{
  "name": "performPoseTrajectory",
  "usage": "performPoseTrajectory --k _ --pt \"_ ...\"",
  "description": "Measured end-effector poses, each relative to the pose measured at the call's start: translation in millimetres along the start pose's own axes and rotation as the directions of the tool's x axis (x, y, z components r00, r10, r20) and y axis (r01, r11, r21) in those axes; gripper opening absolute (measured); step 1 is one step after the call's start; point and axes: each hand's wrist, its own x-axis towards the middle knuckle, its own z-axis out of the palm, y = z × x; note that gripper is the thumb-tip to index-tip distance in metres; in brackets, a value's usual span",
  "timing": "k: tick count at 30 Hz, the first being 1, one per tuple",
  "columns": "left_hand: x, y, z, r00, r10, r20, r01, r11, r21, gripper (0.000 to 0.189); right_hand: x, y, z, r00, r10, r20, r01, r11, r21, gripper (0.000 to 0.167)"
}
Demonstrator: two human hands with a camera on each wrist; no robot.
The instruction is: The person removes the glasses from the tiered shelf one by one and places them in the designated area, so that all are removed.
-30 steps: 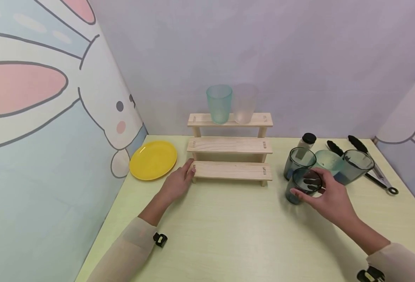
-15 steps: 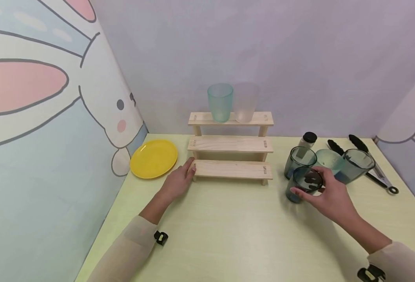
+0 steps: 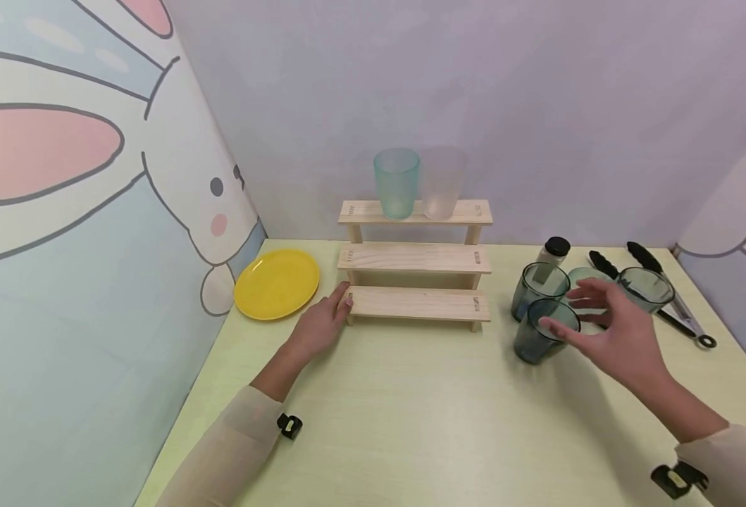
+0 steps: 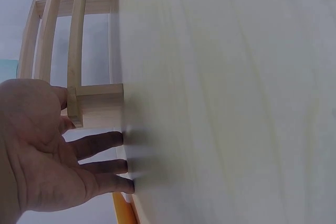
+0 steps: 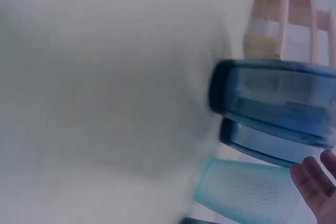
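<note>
My right hand (image 3: 623, 338) is spread loosely beside a dark blue-grey glass (image 3: 531, 338) standing upright on the table. In the right wrist view, the fingertips (image 5: 304, 174) are apart from this near glass (image 5: 278, 98). Behind it stand another dark glass (image 3: 525, 299) and a pale green tumbler (image 3: 580, 274), partly hidden by my hand; a further dark glass (image 3: 648, 290) is to the right. My left hand (image 3: 318, 329) touches the left end of the lowest tier of a wooden three-step rack (image 3: 417, 303). In the left wrist view its lower fingers (image 4: 107, 166) reach straight toward the tabletop.
On the top tier stand a frosted teal tumbler (image 3: 396, 184) and a frosted clear tumbler (image 3: 441, 186). A yellow plate (image 3: 276, 284) lies left of the rack. Black-tipped tongs (image 3: 683, 310) and a black-capped bottle (image 3: 554, 251) are at the back right. Walls bound the table's back and sides.
My right hand has let go of the near dark glass and shifted right, its fingers spreading. The glass stays where it was. My left hand keeps its place at the rack.
</note>
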Motion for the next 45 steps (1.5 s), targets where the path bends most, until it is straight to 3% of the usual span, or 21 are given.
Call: performPoseTrajectory --k 7,14,24,32,45 --pt "3.6 -5.1 4.0 1.000 -0.010 -0.011 0.010 1.000 -0.008 0.076 38.3 -13 -11 0.998 0.005 -0.063 -0.006 1.000 -0.019 0.074" --pt "4.9 -9.0 7.3 1.000 0.017 -0.016 -0.017 1.000 -0.001 0.087 71.4 -29 -12 1.000 0.020 0.017 -0.019 0.999 -0.035 0.073" --pt "4.9 -8.7 7.8 1.000 0.013 -0.014 -0.013 1.000 -0.003 0.074 113.9 -50 0 0.990 0.047 0.133 -0.037 0.996 -0.077 0.093" --pt "8.4 -14.2 11.8 0.999 0.027 -0.029 -0.026 0.999 0.047 0.082 145.3 -69 9 0.984 0.041 0.175 -0.031 0.998 -0.055 0.100" --pt "11.4 -16.7 13.9 0.999 0.019 -0.031 -0.017 0.998 0.053 0.081 180.5 -89 37 0.977 0.034 0.208 -0.043 0.998 0.038 0.108"
